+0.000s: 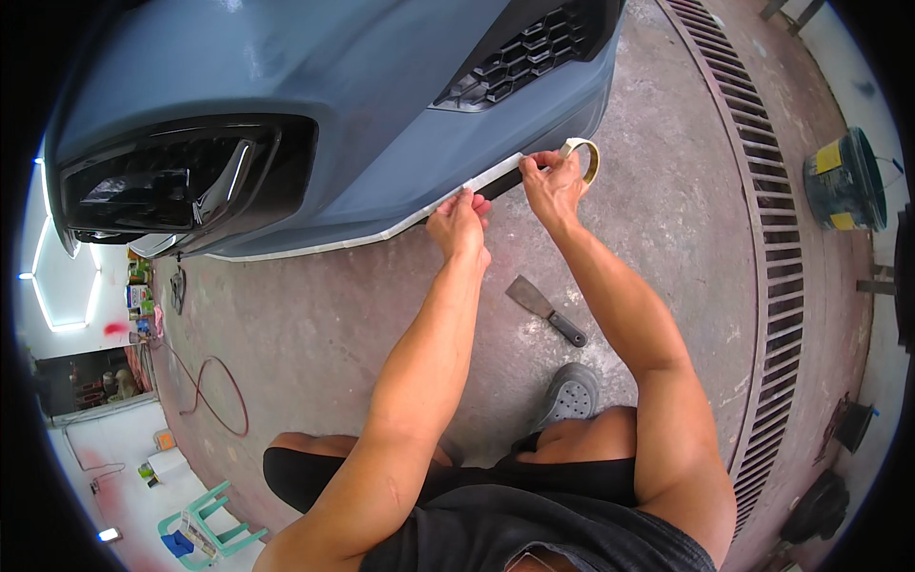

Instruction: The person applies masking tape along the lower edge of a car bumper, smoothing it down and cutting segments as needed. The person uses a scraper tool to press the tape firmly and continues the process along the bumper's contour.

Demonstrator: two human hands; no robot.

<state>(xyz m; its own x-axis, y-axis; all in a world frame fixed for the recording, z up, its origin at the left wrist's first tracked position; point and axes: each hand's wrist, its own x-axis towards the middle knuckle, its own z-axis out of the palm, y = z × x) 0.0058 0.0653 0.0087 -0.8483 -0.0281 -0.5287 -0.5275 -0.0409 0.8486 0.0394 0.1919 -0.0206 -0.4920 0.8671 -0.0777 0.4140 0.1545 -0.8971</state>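
Tape (494, 175) along bumper (381, 162), left hand (459, 227) pinched on it, right hand (555, 194) gripping tape roll (596, 160)

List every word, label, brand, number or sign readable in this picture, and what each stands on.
None can be read well enough to quote.
Yellow patches on the dark bucket: any print is too small.
Colourful containers at the far left: any labels are too small and blurred.
Tape roll: no lettering can be made out.
Blue-grey car: no lettering can be made out.
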